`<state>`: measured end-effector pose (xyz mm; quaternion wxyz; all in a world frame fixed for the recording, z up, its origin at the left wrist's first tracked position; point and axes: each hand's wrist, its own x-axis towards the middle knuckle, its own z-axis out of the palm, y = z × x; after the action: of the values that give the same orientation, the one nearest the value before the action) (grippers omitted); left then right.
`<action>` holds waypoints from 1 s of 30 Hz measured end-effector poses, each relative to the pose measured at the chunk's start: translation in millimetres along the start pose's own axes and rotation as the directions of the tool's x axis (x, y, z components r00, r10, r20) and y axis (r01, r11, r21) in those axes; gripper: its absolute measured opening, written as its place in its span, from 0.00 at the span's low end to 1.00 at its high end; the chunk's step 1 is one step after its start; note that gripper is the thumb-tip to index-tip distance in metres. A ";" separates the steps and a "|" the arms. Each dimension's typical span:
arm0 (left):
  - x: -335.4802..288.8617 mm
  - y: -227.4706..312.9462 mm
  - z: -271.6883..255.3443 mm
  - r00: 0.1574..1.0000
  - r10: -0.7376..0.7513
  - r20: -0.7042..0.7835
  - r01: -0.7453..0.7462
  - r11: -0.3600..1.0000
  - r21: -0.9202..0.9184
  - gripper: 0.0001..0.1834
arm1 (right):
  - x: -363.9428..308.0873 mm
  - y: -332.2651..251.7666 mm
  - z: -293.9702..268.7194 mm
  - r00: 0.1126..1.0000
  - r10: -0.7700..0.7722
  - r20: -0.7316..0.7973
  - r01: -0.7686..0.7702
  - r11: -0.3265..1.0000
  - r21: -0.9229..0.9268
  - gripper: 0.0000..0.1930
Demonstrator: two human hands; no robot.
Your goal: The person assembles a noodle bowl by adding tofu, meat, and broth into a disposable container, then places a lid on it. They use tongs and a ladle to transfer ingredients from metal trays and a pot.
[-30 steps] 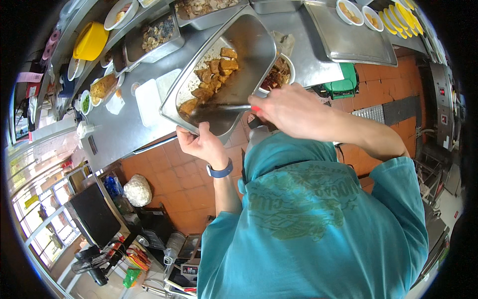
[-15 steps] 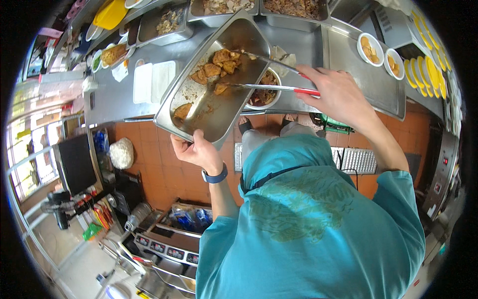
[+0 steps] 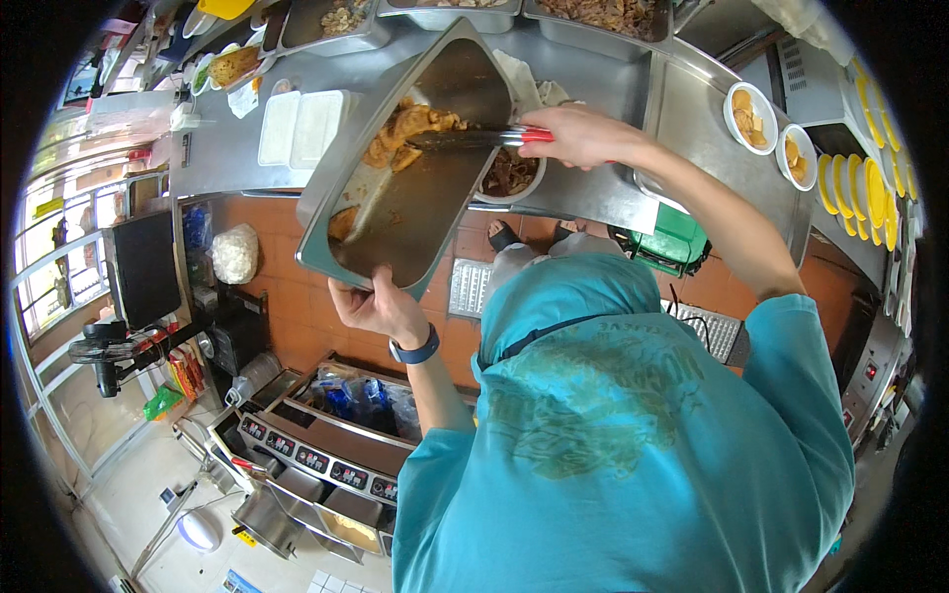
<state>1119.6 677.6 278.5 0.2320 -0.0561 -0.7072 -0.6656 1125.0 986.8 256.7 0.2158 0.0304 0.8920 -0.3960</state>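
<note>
My left hand (image 3: 384, 308) grips the near end of a deep steel food pan (image 3: 425, 212), thumb over its rim. The pan is held tilted above the counter's front edge. Inside lie browned, sauced pieces of food (image 3: 403, 136), mostly bunched against its far left side, with one piece (image 3: 343, 223) apart near the left hand. My right hand (image 3: 583, 136) is closed around red-handled metal tongs (image 3: 463, 139). Their arms are close together and the tips reach into the bunched food. A white bowl of dark food (image 3: 512, 178) stands partly hidden behind the pan's right side.
Steel pans of chopped food (image 3: 598, 18) line the counter's far side. Left of my pan sits a white open takeaway box (image 3: 304, 128). Two white bowls of yellowish slices (image 3: 751, 117) are at the right, beside stacked yellow-rimmed dishes (image 3: 856, 188). A green bin (image 3: 672, 237) stands below the counter.
My right hand has moved left with the tongs, whose spread arms have come together on the food. The pan is tipped more steeply, and the food pieces are bunched closer together.
</note>
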 end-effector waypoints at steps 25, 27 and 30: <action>24.9 -56.2 -22.7 0.989 0.028 -0.146 -0.004 0.987 0.161 0.10 | -65.4 16.9 12.6 0.943 0.331 0.034 -0.331 0.927 0.176 0.19; 25.3 -55.6 -23.4 0.990 0.028 -0.140 -0.005 0.986 0.164 0.09 | -56.9 28.8 25.7 0.962 0.272 -0.012 -0.271 0.961 0.059 0.18; 24.9 -52.3 -23.7 0.988 0.043 -0.146 -0.019 0.986 0.165 0.08 | -39.4 45.3 48.3 0.987 0.059 -0.152 -0.088 0.978 -0.187 0.18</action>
<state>1083.3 643.3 240.8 0.2985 0.0022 -0.7390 -0.6039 1188.3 987.6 212.7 0.1667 0.0711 0.9378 -0.2962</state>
